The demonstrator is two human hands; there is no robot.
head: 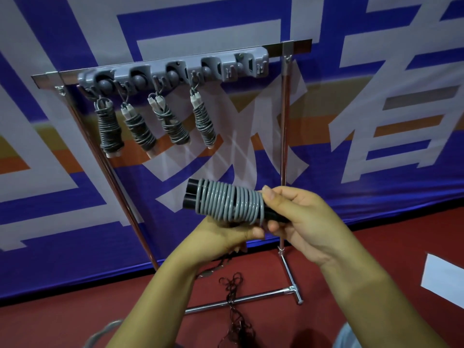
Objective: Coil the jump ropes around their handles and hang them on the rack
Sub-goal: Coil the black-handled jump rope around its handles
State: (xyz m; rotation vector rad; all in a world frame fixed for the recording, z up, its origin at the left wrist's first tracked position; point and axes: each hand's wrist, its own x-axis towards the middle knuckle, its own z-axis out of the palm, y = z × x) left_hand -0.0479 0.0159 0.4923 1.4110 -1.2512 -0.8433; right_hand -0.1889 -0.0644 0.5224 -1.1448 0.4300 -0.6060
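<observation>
A grey jump rope point(229, 203) is wound in tight coils around two black handles point(192, 195) held side by side. My right hand point(298, 217) grips the right end of the handles, thumb on top by the last coil. My left hand point(226, 234) is under the bundle, fingers curled around the rope beneath it. Above stands the grey holder rack point(173, 69) on a metal bar, with several coiled ropes point(110, 129) hanging from its hooks. The rack's right slots hold nothing.
The rack's chrome stand has a left leg point(113, 177), a right post point(285, 121) and a foot bar point(251, 298) on the red floor. A dark tangled rope point(233, 297) lies on the floor. A blue and white banner point(351, 121) hangs behind. White paper point(444, 280) lies at right.
</observation>
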